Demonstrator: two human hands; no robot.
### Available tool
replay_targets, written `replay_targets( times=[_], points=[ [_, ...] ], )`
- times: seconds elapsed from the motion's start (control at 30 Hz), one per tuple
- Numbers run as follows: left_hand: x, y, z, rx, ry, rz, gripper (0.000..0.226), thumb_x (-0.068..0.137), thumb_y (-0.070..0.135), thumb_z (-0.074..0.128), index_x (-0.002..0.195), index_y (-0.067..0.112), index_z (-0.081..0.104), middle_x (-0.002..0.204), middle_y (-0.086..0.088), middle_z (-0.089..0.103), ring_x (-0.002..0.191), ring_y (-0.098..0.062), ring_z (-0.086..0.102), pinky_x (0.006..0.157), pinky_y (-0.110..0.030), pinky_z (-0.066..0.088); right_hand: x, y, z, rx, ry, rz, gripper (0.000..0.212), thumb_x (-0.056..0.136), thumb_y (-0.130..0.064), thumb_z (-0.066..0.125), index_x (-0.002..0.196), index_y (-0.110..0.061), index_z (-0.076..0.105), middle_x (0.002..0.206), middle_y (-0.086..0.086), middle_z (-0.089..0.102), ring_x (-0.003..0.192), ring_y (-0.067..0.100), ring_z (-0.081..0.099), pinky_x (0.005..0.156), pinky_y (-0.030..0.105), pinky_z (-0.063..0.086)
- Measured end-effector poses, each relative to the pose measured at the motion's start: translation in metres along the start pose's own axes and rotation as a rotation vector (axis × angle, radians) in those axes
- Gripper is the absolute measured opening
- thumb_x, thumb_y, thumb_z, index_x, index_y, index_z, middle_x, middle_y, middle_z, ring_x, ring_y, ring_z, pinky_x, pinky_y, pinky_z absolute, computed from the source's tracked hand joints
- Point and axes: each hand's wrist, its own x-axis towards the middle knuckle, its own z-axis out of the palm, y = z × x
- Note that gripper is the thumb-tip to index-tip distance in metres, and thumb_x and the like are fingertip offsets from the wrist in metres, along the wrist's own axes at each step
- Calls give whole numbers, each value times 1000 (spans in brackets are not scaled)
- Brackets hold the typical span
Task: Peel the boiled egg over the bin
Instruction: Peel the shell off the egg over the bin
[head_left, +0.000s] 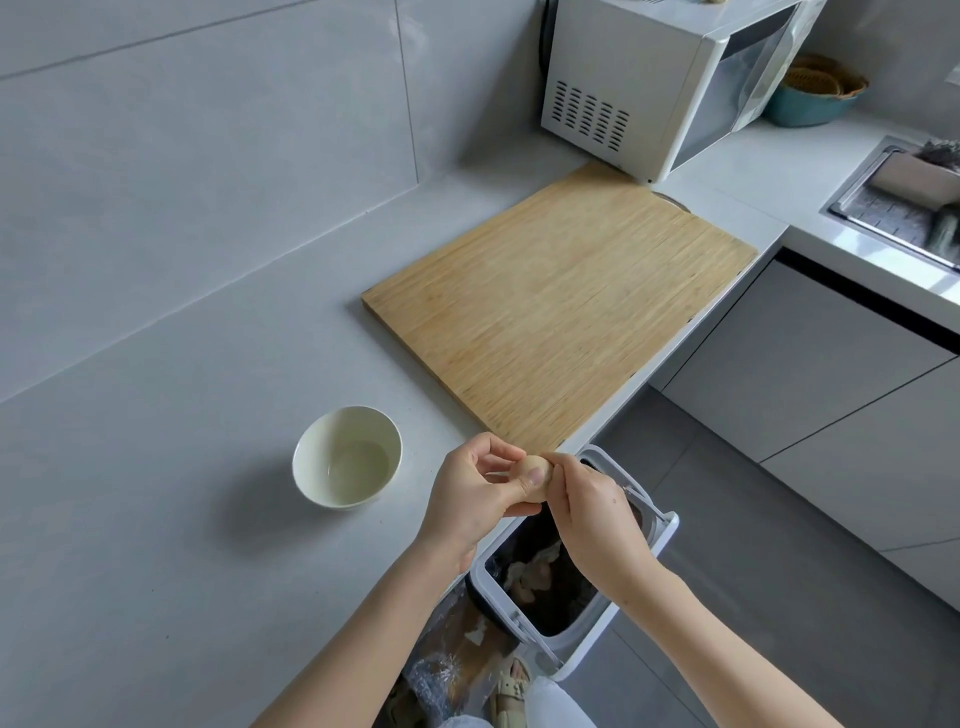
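Holding the egg (535, 477) out past the table (156, 519) edge is what the head view shows, the only view there is. The left hand (475, 493) wraps it from the side, thumb laid across the front, so the egg is held firm and can likely be turned as shell comes away. The right hand (597, 514) comes in from the other side, its fingertips pinching at the top of the egg, seemingly picking at shell. The visible part looks pale tan and smooth, so most of the shell seems to be on yet, though the hands hide much of it.

The bin (667, 522) stands open on the floor right under the hands, against the table front. That placing reads as deliberate: loose bits should drop straight in, not onto the table. Scraps lie inside it already, but what they are is unclear.

A bowl (347, 457) with a little clear liquid sits on the table just left of the hands, probably ready for the peeled egg. A wooden board (561, 312) lies beyond the hands, bare. A microwave (649, 78) and a sink (893, 208) lie farther off, not involved.
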Motion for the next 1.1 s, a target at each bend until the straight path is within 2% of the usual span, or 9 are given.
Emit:
replay_targets(
  times=[0.23,0.33,0.5,0.6,0.73,0.83,0.93,1.0,1.1],
  points=[
    [-3,-8,4,29,39,25,21,73,6,77,88,4,62,93,-12,69,87,-24,70,69,-40,61,-1,4,5,7,-25,70,26,98,-21,38,116,-12,54,99,2,67,84,12,61,72,25,52],
    [-3,-8,3,-21,47,6,19,74,3,75,87,4,61,90,-11,69,80,-20,71,67,-36,60,-2,7,4,-2,-40,66,28,99,-17,36,119,-11,54,101,1,65,84,9,55,68,14,43],
    [-3,-10,3,-142,11,-44,18,77,3,72,89,3,59,90,-12,69,79,-21,72,69,-34,60,-2,17,2,0,-53,59,27,96,-6,37,115,-12,56,86,-6,56,74,1,51,62,9,39],
    [-4,-14,5,-246,-17,-100,17,80,4,68,93,2,57,95,-16,69,84,-27,71,71,-35,60,-3,26,-1,9,-43,67,30,95,-2,37,111,-15,59,76,-10,54,72,5,51,60,11,35],
    [-3,-18,7,-300,-51,-141,17,83,4,65,97,1,56,100,-18,68,88,-30,70,71,-34,59,-6,33,-8,86,-60,92,29,98,-16,38,116,-17,61,67,-22,49,67,-3,49,61,12,34],
    [-1,-19,7,-304,-89,-158,16,84,6,63,98,2,56,103,-20,68,93,-33,69,73,-36,59,-7,32,-11,121,-80,49,30,97,-29,40,118,-21,60,79,-22,54,72,-3,53,66,12,39],
    [0,-18,7,-276,-119,-162,16,85,11,63,98,4,56,104,-20,67,95,-32,68,75,-36,59,-3,33,-11,121,-88,-10,28,95,-31,44,115,-23,62,94,-12,63,86,3,58,73,21,49],
    [0,-17,7,-239,-115,-154,19,83,14,65,97,6,56,103,-19,68,93,-29,69,73,-33,58,-1,35,-10,127,-81,-56,27,95,-30,45,113,-23,64,91,-5,67,84,9,60,72,28,52],
    [1,-16,8,-174,-98,-144,22,80,17,69,94,7,55,99,-17,69,87,-24,71,69,-30,58,1,37,-10,108,-71,-135,30,95,-32,42,111,-23,65,79,1,66,73,12,59,63,28,49]
  ],
)
